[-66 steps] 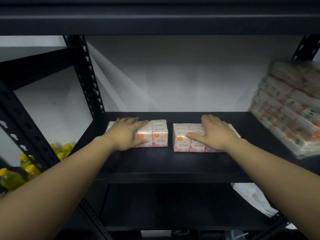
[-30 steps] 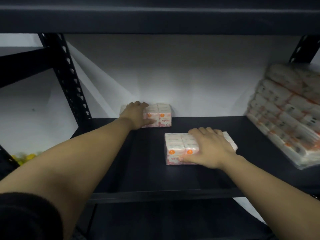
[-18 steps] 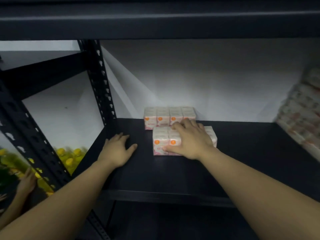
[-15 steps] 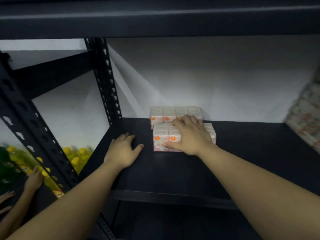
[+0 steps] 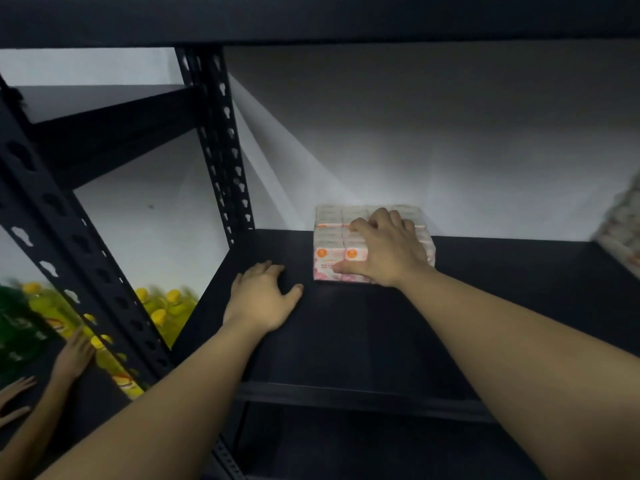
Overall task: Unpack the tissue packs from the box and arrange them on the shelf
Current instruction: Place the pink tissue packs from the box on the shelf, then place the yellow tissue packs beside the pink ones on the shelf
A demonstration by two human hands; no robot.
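Two white-and-pink tissue packs with orange dots sit on the black shelf (image 5: 346, 344), toward the back left. The rear tissue pack (image 5: 332, 214) stands against the white wall. The front tissue pack (image 5: 329, 262) is pressed up against it. My right hand (image 5: 384, 251) lies palm down over the front pack, fingers across its top and reaching the rear pack, thumb on its front face. My left hand (image 5: 259, 299) rests flat on the bare shelf just left of the packs, fingers apart, holding nothing.
A blurred stack of wrapped tissue packs (image 5: 620, 233) leans at the shelf's right end. A black perforated upright (image 5: 221, 150) stands at the back left corner. Yellow-capped bottles (image 5: 162, 306) and another person's hands (image 5: 72, 355) are on the neighbouring shelf at lower left. Another shelf board hangs close overhead.
My left hand pushed its pack back to the wall, let go and came to rest on the shelf. My right hand slid the other pack left and back until it met the first.
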